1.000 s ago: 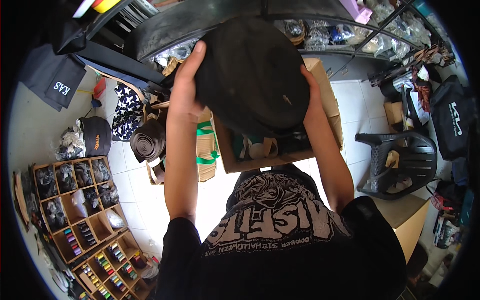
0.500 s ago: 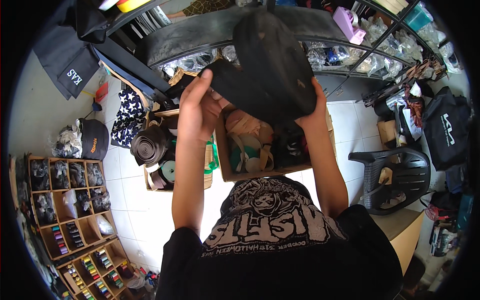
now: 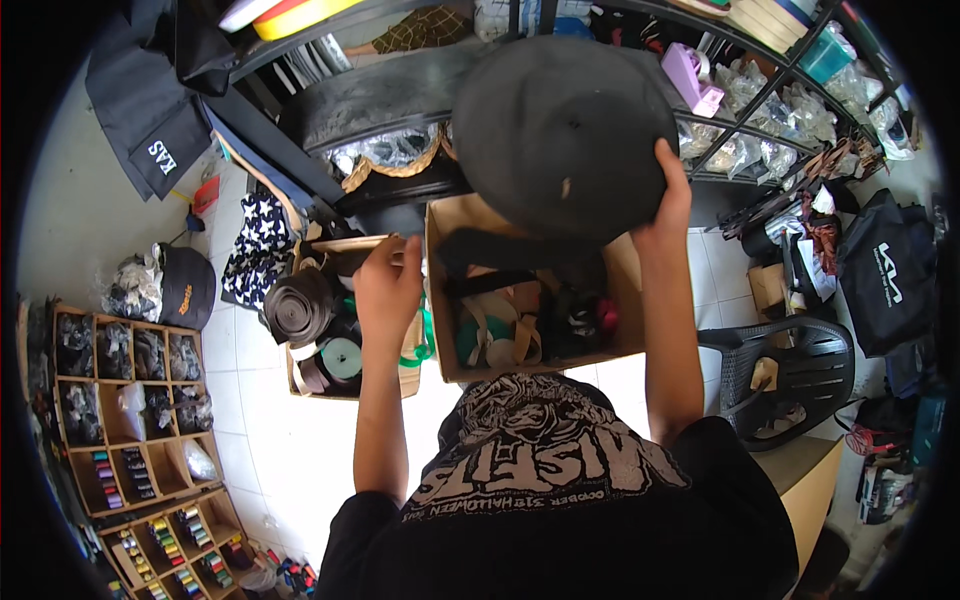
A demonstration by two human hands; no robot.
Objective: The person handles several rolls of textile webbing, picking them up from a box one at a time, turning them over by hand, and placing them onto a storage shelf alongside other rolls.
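The black roll, round-faced without an evident long axis, lies above the far side of the cardboard box, directly left of the nearer right hand, whose fingers grip its edge; the left hand is apart, near-left, its curled fingers' hold indeterminable.

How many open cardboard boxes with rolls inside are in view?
2: the smaller cardboard box, partly behind the left hand, and the larger cardboard box, partly covered by the black strap roll in the right hand. Others may be hidden.
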